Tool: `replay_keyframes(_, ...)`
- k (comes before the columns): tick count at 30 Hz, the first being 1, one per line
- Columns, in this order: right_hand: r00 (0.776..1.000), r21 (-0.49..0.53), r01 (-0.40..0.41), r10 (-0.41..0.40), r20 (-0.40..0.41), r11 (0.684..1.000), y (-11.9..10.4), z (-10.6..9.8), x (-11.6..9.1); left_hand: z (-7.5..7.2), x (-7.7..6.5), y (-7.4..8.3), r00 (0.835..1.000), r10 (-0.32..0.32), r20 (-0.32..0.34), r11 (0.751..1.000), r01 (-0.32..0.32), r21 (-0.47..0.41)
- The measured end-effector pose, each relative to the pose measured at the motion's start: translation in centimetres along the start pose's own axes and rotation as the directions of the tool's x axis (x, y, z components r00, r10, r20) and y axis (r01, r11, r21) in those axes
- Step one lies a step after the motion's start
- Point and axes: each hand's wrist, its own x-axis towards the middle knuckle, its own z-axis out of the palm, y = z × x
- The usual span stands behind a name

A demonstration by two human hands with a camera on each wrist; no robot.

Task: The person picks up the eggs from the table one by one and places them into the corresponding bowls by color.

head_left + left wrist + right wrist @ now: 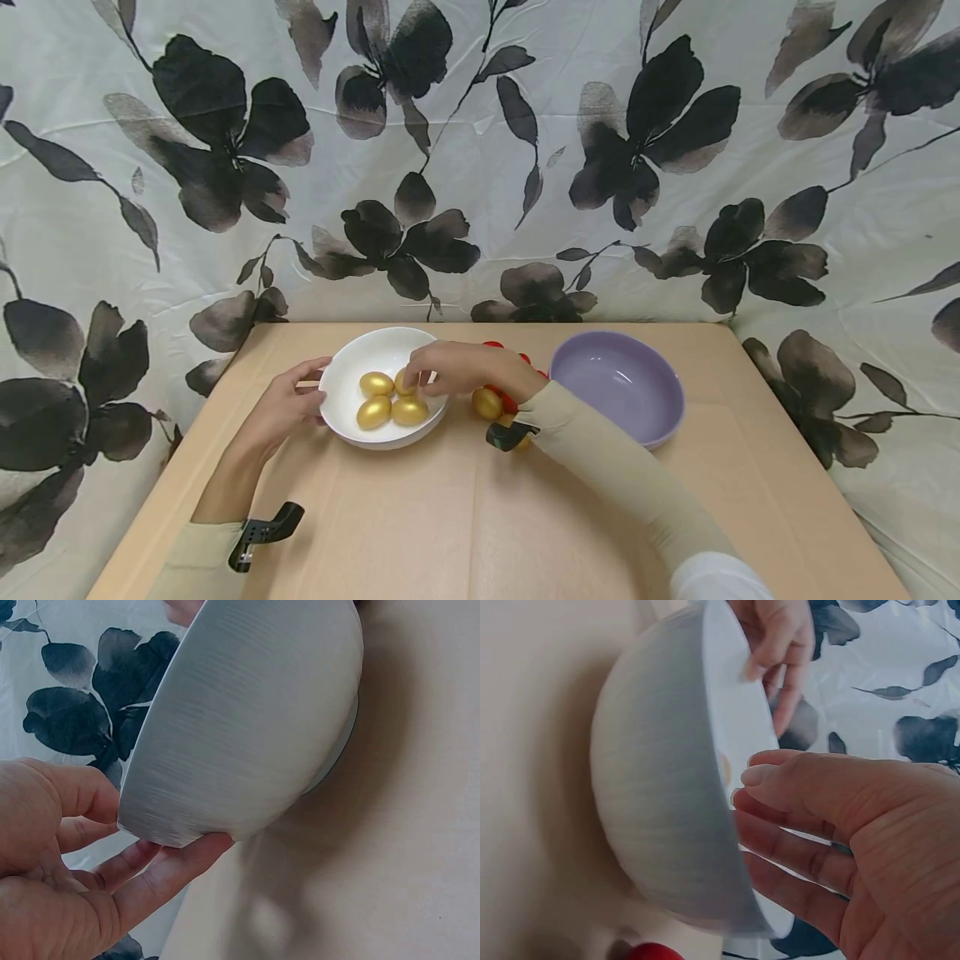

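A white bowl [386,343] stands on the left part of the table, with several shiny golden eggs [374,412] inside. My left hand [288,400] grips its left side; in the left wrist view the thumb is at the rim and the fingers lie against the outer wall [247,727]. Over the bowl's right rim reaches my right hand [461,368], fingers pointing down beside a golden egg [402,382] that they partly cover. In the right wrist view, thumb and fingers [795,840] are slightly bent, and no egg shows between them.
To the right sits a purple bowl [615,375], partly behind the right forearm. Between the bowls lie golden eggs [487,403] and red round things [492,344], mostly hidden under the right wrist. A floral cloth [525,167] hangs behind the wooden table [390,517].
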Motion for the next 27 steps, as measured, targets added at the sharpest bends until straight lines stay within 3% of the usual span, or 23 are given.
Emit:
replay_keyframes(6, 0.997, -0.015, -0.014, 0.013, -0.071, 1.0, -0.2, -0.9, -1.8, -0.1, -0.2, 0.2, 1.0, 0.001, -0.002, 1.0, -0.001, 0.002)
replay_keyframes(15, 0.986, 0.054, -0.065, 0.072, -0.149, 0.996, -0.2, -1.1, -4.2, 0.0, -0.1, 0.1, 1.0, -0.002, -0.004, 1.0, 0.002, -0.014)
replay_keyframes(27, 0.985, 0.114, -0.096, 0.111, -0.132, 0.989, 0.7, -0.6, -6.8, 0.0, -0.2, 0.1, 1.0, 0.005, -0.001, 1.0, -0.005, -0.027)
